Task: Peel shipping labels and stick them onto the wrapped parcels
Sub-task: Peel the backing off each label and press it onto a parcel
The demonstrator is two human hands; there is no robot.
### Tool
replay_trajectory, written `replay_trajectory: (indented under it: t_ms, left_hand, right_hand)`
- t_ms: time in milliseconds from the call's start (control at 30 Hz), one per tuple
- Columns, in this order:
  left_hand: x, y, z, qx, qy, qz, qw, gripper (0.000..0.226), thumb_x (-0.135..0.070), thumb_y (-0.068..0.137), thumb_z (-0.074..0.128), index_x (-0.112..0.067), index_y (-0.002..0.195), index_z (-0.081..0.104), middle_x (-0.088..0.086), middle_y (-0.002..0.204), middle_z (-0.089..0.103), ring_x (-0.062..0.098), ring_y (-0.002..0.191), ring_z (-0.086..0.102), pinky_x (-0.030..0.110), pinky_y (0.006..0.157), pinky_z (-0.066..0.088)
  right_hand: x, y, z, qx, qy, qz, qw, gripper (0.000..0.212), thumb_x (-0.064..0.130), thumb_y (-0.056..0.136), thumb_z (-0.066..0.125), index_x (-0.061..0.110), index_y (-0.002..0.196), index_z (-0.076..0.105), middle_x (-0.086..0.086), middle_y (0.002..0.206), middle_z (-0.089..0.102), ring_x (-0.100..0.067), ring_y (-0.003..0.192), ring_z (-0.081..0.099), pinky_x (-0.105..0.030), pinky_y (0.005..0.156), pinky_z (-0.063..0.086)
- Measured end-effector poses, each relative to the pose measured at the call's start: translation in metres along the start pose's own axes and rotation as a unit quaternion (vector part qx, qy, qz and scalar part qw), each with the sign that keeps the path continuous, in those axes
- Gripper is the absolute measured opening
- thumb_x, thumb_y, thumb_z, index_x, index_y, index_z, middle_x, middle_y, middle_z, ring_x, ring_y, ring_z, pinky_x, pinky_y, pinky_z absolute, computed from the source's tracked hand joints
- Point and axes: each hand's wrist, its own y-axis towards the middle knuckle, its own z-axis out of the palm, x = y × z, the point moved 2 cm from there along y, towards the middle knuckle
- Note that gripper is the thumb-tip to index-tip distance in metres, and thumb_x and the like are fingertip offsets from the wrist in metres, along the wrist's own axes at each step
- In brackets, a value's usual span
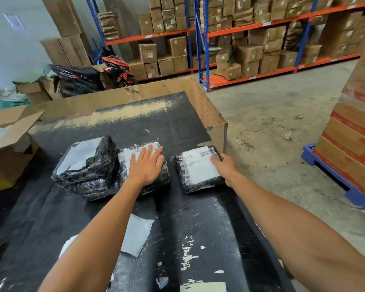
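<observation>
While both hands worked near the far half of the scuffed black counter (198, 224), three parcels wrapped in crinkled black plastic film lay in a row across it. The left hand (147, 163) lay flat with straight, spread fingers on the white shipping label (128, 155) of the middle parcel (154, 182), pressing it down. The right hand (223, 163) gripped the right edge of the right-hand parcel (198, 171), thumb on top of its white rectangular label (198, 165), which bore a barcode near its far corner; the other fingers were hidden behind the parcel's side. The left-hand parcel (86, 169), lumpy and rising to a bunched peak, touched the middle one and carried a pale label (80, 154) on its slanted face. A gap of bare counter separated the middle and right-hand parcels.

Nearer the person, a loose grey-white backing sheet (137, 234) lay flat on the counter, partly under the left forearm, among torn paper scraps stuck to the glossy surface. A brown corrugated cardboard wall (207, 108) stood along the counter's far and right edges, with open black surface between it and the parcels. An open cardboard box (9, 135) sat off the left edge. To the right lay open concrete floor (282, 127), then a blue pallet (333, 175) stacked with cartons.
</observation>
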Motion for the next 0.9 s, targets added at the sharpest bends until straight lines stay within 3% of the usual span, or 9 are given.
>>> replay_trajectory:
  t_ms: [200, 300, 400, 500, 600, 667, 733, 800, 900]
  left_hand:
    - [-0.003, -0.001, -0.004, 0.009, 0.0, -0.002, 1.0, 0.054, -0.051, 0.106, 0.013, -0.041, 0.159, 0.009, -0.003, 0.17, -0.001, 0.021, 0.156, -0.006, 0.053, 0.124, -0.006]
    - [-0.003, -0.001, -0.005, 0.013, 0.002, -0.001, 1.0, 0.054, -0.051, 0.106, 0.013, -0.04, 0.159, 0.009, -0.002, 0.17, -0.001, 0.021, 0.156, -0.005, 0.052, 0.124, -0.006]
    - [-0.004, -0.001, -0.005, 0.019, 0.003, 0.001, 1.0, 0.054, -0.051, 0.106, 0.013, -0.04, 0.16, 0.01, -0.002, 0.17, -0.001, 0.021, 0.156, -0.006, 0.052, 0.124, -0.006]
    - [-0.007, -0.001, -0.007, 0.005, 0.007, 0.007, 1.0, 0.054, -0.048, 0.108, 0.015, -0.036, 0.16, 0.013, 0.001, 0.17, 0.004, 0.023, 0.156, -0.002, 0.052, 0.125, -0.003]
    - [-0.013, -0.012, -0.006, -0.043, 0.009, 0.003, 0.999, 0.054, -0.046, 0.108, 0.017, -0.03, 0.16, 0.019, 0.002, 0.169, 0.015, 0.024, 0.156, 0.007, 0.049, 0.125, 0.004]
    - [-0.013, -0.025, -0.001, -0.075, 0.002, 0.002, 0.997, 0.054, -0.045, 0.108, 0.019, -0.027, 0.16, 0.022, 0.001, 0.168, 0.017, 0.023, 0.156, 0.008, 0.047, 0.126, 0.005]
    - [-0.01, -0.039, 0.002, -0.1, -0.019, 0.013, 0.995, 0.053, -0.042, 0.109, 0.024, -0.024, 0.158, 0.028, 0.001, 0.167, 0.021, 0.022, 0.156, 0.011, 0.045, 0.126, 0.006]
    - [-0.004, -0.055, 0.005, -0.127, -0.039, 0.022, 0.991, 0.049, -0.034, 0.108, 0.033, -0.019, 0.155, 0.036, 0.004, 0.164, 0.031, 0.023, 0.154, 0.02, 0.044, 0.126, 0.011]
    - [0.006, -0.087, 0.007, -0.155, -0.091, 0.037, 0.983, 0.046, -0.016, 0.103, 0.048, -0.012, 0.15, 0.046, 0.008, 0.158, 0.042, 0.025, 0.149, 0.032, 0.042, 0.124, 0.02]
  right_hand:
    - [0.003, 0.011, 0.003, -0.005, -0.018, 0.005, 1.0, 0.048, 0.033, 0.102, 0.059, 0.013, 0.145, 0.054, -0.01, 0.141, 0.062, -0.032, 0.127, 0.059, -0.047, 0.109, 0.048]
    - [0.01, 0.015, 0.002, -0.013, -0.124, -0.024, 0.992, 0.046, 0.035, 0.102, 0.056, 0.014, 0.144, 0.055, -0.011, 0.143, 0.06, -0.035, 0.129, 0.056, -0.047, 0.11, 0.045]
    - [0.021, 0.009, 0.001, -0.031, -0.3, -0.102, 0.948, 0.053, 0.032, 0.103, 0.054, 0.022, 0.154, 0.042, -0.008, 0.155, 0.046, -0.037, 0.14, 0.042, -0.047, 0.116, 0.037]
    - [0.025, -0.001, 0.006, 0.012, -0.419, -0.14, 0.897, 0.05, 0.03, 0.106, 0.041, 0.028, 0.156, 0.038, -0.005, 0.166, 0.029, -0.034, 0.149, 0.028, -0.048, 0.119, 0.027]
    - [0.026, -0.016, 0.011, -0.002, -0.477, -0.18, 0.86, 0.045, 0.031, 0.105, 0.041, 0.028, 0.15, 0.047, -0.009, 0.17, 0.014, -0.031, 0.156, 0.008, -0.05, 0.125, 0.008]
    - [0.032, -0.029, 0.018, -0.013, -0.443, -0.239, 0.864, 0.036, 0.028, 0.102, 0.05, 0.028, 0.136, 0.061, -0.008, 0.166, 0.027, -0.028, 0.154, 0.017, -0.046, 0.123, 0.013]
    - [0.036, -0.046, 0.029, -0.008, -0.373, -0.288, 0.882, 0.027, 0.024, 0.099, 0.055, 0.026, 0.121, 0.07, -0.004, 0.148, 0.05, -0.026, 0.141, 0.039, -0.041, 0.113, 0.03]
    - [0.034, -0.063, 0.044, 0.041, -0.307, -0.289, 0.906, 0.022, 0.021, 0.099, 0.055, 0.024, 0.111, 0.072, -0.002, 0.126, 0.064, -0.024, 0.12, 0.056, -0.039, 0.1, 0.046]
    - [0.018, -0.088, 0.067, 0.099, -0.255, -0.272, 0.922, 0.019, 0.024, 0.1, 0.054, 0.026, 0.104, 0.073, 0.003, 0.106, 0.071, -0.018, 0.098, 0.065, -0.038, 0.085, 0.054]
